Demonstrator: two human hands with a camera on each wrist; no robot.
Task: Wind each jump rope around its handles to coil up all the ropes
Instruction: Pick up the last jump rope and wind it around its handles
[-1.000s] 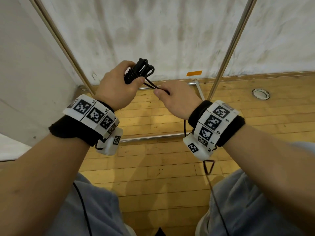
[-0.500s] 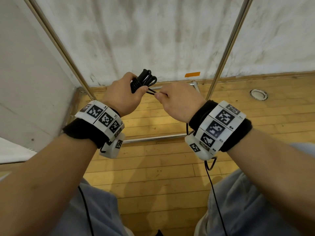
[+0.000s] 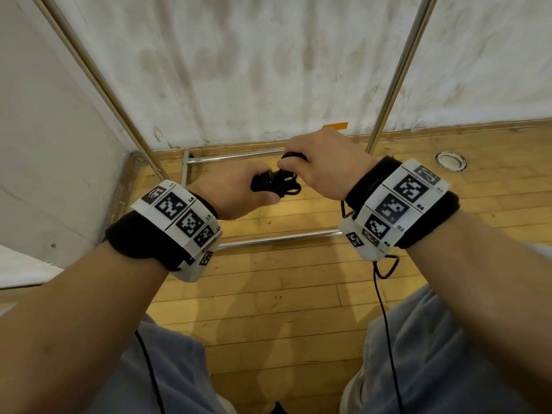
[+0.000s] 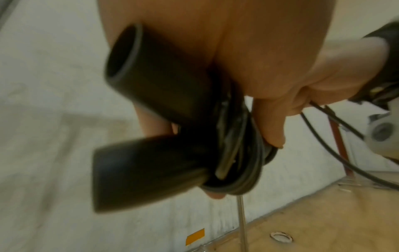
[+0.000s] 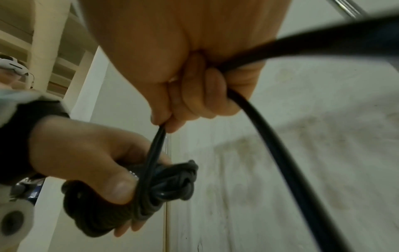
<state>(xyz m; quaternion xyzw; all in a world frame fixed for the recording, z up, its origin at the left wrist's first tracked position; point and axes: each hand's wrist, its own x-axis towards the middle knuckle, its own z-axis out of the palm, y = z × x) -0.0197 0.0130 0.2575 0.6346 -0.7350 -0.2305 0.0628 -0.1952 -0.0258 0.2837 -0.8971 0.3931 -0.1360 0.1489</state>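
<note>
Above wood floor, L hand (image 3: pixel 239 192) fist round black handles (image 4: pixel 155 122), R hand (image 3: pixel 322 162) fingers pinching rope (image 5: pixel 155 150) taut.

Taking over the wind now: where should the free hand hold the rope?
Pinch the doubled strand just above the coil, coming from the right as the right hand does; the left hand covers the handles.

Black wristbands (image 3: pixel 140 240) carrying white tag-printed cuffs (image 3: pixel 400 204) (thin black cables trailing); grey-blue trousers (image 3: pixel 448 369).
</note>
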